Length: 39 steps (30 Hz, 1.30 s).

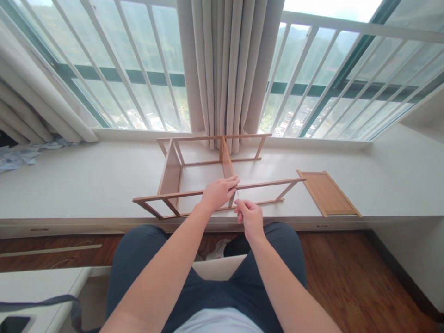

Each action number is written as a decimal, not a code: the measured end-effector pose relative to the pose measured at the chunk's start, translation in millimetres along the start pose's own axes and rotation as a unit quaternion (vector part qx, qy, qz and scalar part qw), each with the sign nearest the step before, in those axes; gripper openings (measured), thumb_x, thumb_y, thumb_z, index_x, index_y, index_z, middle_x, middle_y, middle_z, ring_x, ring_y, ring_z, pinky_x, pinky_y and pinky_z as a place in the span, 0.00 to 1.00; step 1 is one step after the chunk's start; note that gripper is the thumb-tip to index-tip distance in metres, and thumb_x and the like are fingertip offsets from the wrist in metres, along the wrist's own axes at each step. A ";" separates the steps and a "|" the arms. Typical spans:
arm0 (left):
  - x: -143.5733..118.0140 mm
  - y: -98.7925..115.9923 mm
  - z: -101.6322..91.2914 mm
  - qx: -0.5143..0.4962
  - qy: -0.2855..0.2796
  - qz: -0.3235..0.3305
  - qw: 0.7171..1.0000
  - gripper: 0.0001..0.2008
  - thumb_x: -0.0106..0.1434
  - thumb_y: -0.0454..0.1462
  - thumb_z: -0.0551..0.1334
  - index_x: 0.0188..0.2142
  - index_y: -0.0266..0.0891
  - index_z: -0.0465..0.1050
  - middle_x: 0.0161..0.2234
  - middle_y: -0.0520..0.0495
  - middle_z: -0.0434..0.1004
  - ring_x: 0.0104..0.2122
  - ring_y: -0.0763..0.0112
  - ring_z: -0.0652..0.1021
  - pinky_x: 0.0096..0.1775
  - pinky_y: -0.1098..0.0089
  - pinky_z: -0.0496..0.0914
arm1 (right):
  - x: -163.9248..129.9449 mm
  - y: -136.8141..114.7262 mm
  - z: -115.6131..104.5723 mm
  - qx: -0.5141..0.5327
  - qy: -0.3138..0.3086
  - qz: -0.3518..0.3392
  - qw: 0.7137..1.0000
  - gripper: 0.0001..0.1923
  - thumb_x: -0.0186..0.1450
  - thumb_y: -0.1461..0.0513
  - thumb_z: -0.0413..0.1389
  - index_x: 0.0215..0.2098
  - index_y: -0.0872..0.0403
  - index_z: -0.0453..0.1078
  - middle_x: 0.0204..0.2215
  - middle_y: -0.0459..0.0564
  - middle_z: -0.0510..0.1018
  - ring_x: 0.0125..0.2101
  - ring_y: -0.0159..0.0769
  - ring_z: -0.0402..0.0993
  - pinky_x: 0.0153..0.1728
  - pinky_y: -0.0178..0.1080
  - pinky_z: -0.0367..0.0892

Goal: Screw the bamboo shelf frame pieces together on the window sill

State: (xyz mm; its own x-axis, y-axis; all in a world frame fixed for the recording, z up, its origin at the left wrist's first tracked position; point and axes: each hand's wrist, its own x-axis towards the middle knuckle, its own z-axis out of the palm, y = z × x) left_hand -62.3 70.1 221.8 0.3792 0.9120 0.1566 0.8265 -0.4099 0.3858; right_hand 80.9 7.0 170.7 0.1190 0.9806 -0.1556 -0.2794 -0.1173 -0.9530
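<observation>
Seen from above, a seated person's two bare arms reach up from the bottom of the frame toward a wooden frame lying on its side on a white window ledge, just above the middle of the picture. It is an open skeleton of thin pale rails with one solid end panel at its left.

At the centre of the frame, the left hand rests on the long front rail, fingers curled over it and holding it where an upright slat meets the rail. Just below and to the right, the right hand has its fingers pinched narrow around something thin and small, possibly a tool or a screw; it is too small to tell which. The two hands are near each other but not touching.

A separate flat wooden panel lies on the ledge at right of centre, apart from the frame. Grey curtains hang at top centre before a barred window. Crumpled plastic wrapping sits at the far left.

The frame looks light and stiff, yet its slim rails would likely flex or crack at the joints if twisted. It seems best held near a joint or by the solid end panel, not mid-rail.
</observation>
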 end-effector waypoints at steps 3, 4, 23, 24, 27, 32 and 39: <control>-0.1 -0.5 0.0 -0.001 0.002 0.007 1.000 0.21 0.69 0.41 0.56 0.60 0.58 0.69 0.64 0.61 0.64 0.58 0.65 0.73 0.56 0.64 0.70 | 3.3 -2.1 -2.8 -0.059 -0.008 -0.031 0.998 0.18 0.58 0.50 0.64 0.23 0.57 0.74 0.16 0.44 0.72 0.14 0.26 0.59 0.17 0.33 0.55; -0.2 -0.8 0.3 -0.001 0.003 0.009 1.000 0.21 0.69 0.41 0.56 0.60 0.59 0.69 0.64 0.62 0.64 0.57 0.66 0.73 0.55 0.65 0.70 | 3.8 -3.2 -3.5 -0.075 -0.014 -0.038 0.996 0.18 0.59 0.50 0.63 0.23 0.56 0.74 0.16 0.44 0.72 0.14 0.26 0.60 0.18 0.33 0.57; 0.4 -2.1 2.5 0.002 0.013 0.015 1.000 0.20 0.69 0.41 0.56 0.59 0.58 0.70 0.64 0.62 0.65 0.57 0.66 0.74 0.54 0.65 0.70 | 7.5 -1.6 -11.3 -0.193 -0.018 -0.101 0.976 0.18 0.62 0.49 0.60 0.28 0.55 0.77 0.20 0.47 0.77 0.19 0.33 0.70 0.25 0.35 0.67; 0.4 -2.3 2.8 0.002 0.012 0.015 1.000 0.20 0.69 0.41 0.56 0.59 0.59 0.70 0.64 0.62 0.65 0.57 0.66 0.73 0.55 0.66 0.70 | 8.1 -0.3 -12.3 -0.201 -0.017 -0.109 0.973 0.17 0.62 0.49 0.60 0.28 0.55 0.77 0.20 0.47 0.77 0.19 0.33 0.70 0.25 0.35 0.67; 0.4 -3.2 3.8 0.003 0.012 0.013 1.000 0.21 0.68 0.41 0.57 0.59 0.59 0.70 0.64 0.62 0.65 0.57 0.65 0.74 0.55 0.65 0.70 | 10.1 3.5 -15.1 -0.217 -0.018 -0.129 0.968 0.16 0.63 0.50 0.60 0.28 0.54 0.78 0.19 0.46 0.76 0.20 0.33 0.70 0.26 0.35 0.66; 0.8 -3.8 4.7 0.004 0.016 0.015 1.000 0.21 0.68 0.40 0.57 0.59 0.59 0.69 0.64 0.62 0.65 0.56 0.65 0.74 0.54 0.65 0.71 | 13.3 4.6 -18.5 -0.259 -0.040 -0.168 0.950 0.16 0.65 0.51 0.58 0.28 0.53 0.78 0.17 0.45 0.74 0.19 0.33 0.69 0.27 0.35 0.65; 1.4 -2.9 3.7 0.005 0.010 0.009 1.000 0.21 0.68 0.41 0.57 0.59 0.58 0.70 0.64 0.63 0.65 0.56 0.66 0.74 0.54 0.65 0.71 | 18.7 5.0 -27.8 -0.314 -0.050 -0.209 0.925 0.16 0.66 0.51 0.57 0.29 0.53 0.76 0.23 0.48 0.78 0.23 0.35 0.71 0.29 0.36 0.65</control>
State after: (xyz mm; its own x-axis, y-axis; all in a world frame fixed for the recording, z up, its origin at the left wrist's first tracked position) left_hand -62.5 72.5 217.5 0.3863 0.9042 0.1823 0.8235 -0.4271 0.3733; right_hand 108.3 20.4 155.8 -0.0052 0.9670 0.2546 0.3841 0.2370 -0.8924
